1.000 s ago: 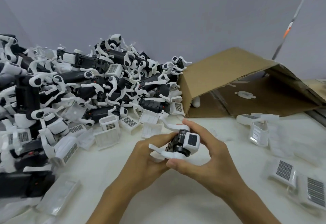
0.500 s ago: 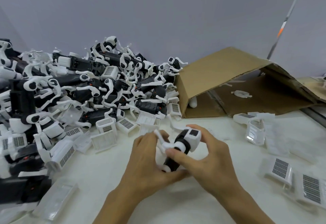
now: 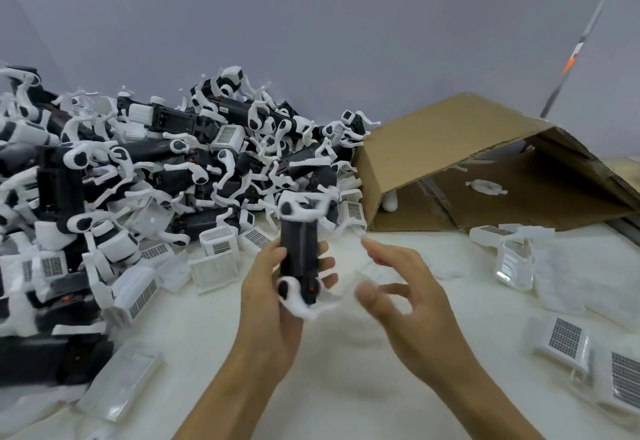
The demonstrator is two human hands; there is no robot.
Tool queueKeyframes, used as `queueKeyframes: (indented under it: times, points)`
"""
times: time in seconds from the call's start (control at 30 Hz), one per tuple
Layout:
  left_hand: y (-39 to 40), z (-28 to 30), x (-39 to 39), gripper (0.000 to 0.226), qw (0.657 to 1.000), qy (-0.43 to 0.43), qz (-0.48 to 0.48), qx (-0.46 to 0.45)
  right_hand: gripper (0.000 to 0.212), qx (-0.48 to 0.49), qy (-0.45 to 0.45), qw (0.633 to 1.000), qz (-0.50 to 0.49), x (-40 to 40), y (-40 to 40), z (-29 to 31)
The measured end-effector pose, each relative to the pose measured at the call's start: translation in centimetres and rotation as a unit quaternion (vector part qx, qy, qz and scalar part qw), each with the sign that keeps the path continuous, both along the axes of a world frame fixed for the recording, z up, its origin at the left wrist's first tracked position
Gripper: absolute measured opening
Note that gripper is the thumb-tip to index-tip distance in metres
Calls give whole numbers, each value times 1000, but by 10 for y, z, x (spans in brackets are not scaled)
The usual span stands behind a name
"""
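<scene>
**As the right hand lets go, the left turns the device upright**

Where both hands were clasped on the black-and-white folding device (image 3: 298,259) half a second ago, only the left hand (image 3: 273,301) grips it now. Its thumb lies on one side of the black body and its fingers are curled round the other. The device has swung from a slanted, crosswise hold to standing nearly upright above the white table (image 3: 346,387), in front of the big pile of like devices (image 3: 156,169). White arm pieces show at its top and bottom ends.

The right hand (image 3: 401,290) has come away to the right and hangs just beside the device, not touching it, with its fingers spread and loosely bent and nothing plainly in them. My reading is that the two-handed folding or fitting is over. The piece looks ready to be checked or put down, whether on the pile or toward the cardboard box (image 3: 433,148) lying on its side.

Much is hard to make out. Both hands and the white arms are smeared by motion, so I cannot tell whether the arms are fully folded or seated. A pale blur between the right fingertips and the table may be a small clear part or only smear. The device's far side is hidden, and the grid-faced modules (image 3: 561,337) at the right edge are partly cut off.
</scene>
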State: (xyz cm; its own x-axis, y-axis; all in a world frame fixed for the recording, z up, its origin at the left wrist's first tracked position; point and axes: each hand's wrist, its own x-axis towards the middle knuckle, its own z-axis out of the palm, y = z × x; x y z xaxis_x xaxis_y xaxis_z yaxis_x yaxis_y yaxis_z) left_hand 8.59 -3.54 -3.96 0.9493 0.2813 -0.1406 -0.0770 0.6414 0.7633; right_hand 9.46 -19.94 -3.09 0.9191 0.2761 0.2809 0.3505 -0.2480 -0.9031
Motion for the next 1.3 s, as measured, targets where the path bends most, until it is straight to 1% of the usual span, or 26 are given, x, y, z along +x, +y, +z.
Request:
queueKeyframes:
  times: [0.03,0.07,0.13,0.17,0.23,0.3,0.4,0.5,0.6,0.73,0.83,1.0,1.07,1.2,1.3]
  points:
    - [1,2,-1,45,998,11,-34,-57,72,-11,-19,1000,19,-2,2,-2]
    - [1,3,-2,46,995,14,-58,-81,66,-17,-50,998,34,-5,4,-5]
    - [-3,3,-6,43,992,8,-89,-89,57,-11,-114,992,53,-9,7,-9]
    - [-5,3,-8,43,991,4,-96,-92,54,-3,-128,990,58,-10,8,-11]
    - [-8,3,-10,44,989,-9,-107,-106,52,3,-121,991,63,-9,8,-11]
    - [-12,5,-13,46,985,-22,-120,-122,46,6,-85,994,65,-9,8,-10]
    - [-15,5,-17,46,977,-32,-144,-155,29,63,-34,994,77,-12,13,-12]
    - [-16,4,-18,46,974,-32,-140,-173,18,80,-40,994,63,-14,18,-13]
    - [-16,5,-19,44,977,-21,-124,-172,20,82,-41,994,66,-17,20,-12]
    - [-18,7,-20,42,979,-21,-130,-159,26,84,-40,993,67,-20,22,-9]
    - [-18,7,-21,42,978,-22,-133,-157,25,81,-23,994,75,-20,21,-8]
    - [-17,6,-20,47,972,-8,-145,-183,19,96,-21,993,68,-22,21,-7]
    - [-16,6,-19,47,971,-12,-147,-187,21,87,-24,994,63,-22,21,-8]
    - [-16,6,-19,48,973,-22,-140,-182,23,58,-44,997,21,-21,21,-8]
    - [-18,4,-19,48,971,-28,-152,-183,29,74,-51,995,33,-20,20,-10]
